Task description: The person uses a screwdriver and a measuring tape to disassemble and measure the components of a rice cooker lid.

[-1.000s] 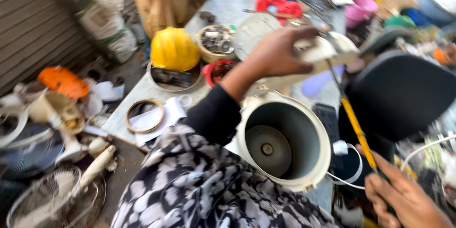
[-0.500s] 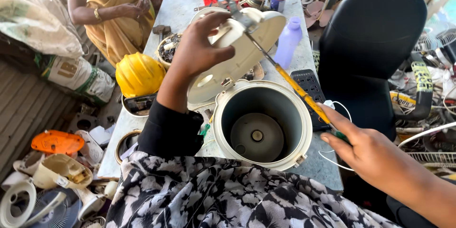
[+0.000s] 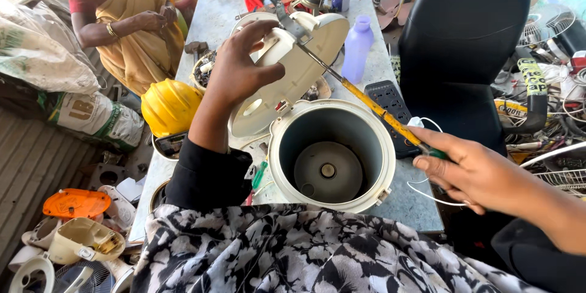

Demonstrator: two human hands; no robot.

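Head view, centre: your left hand (image 3: 241, 70) is clenched on the cream lid (image 3: 293, 73) of the rice cooker (image 3: 332, 155), holding it tipped up and open above the pot.
Head view, right: your right hand (image 3: 473, 171) is closed around the green handle end of a yellow screwdriver (image 3: 378, 110), whose thin shaft runs up and left to the hinge bracket (image 3: 287, 18) at the top of the lid.
Cooker body: it stands upright on the grey table (image 3: 403, 201) in the lower centre of the frame, empty, with the round heating plate showing at the bottom.
Step in hand: it looks as if you are working the tip against the hinge bracket while you steady the lid, either on a screw or prying; the tip's exact seat is too small to tell.
Next move, as a judgement: keep the lid firm in your left hand, hold the shaft in line with the bracket, and press only lightly, since a slip would send the tip toward your left fingers.
Upper centre: a lilac bottle (image 3: 357, 46) stands just beyond the lid, and a black power strip (image 3: 390, 101) lies under the screwdriver's shaft.
Left of centre: a yellow hard hat (image 3: 168, 107) sits near your left forearm.
Upper left: another person in a yellow garment (image 3: 131, 21) stands at the table's far side, hands together, well apart from yours.
Upper right: a black office chair (image 3: 470, 43) stands beside the table.
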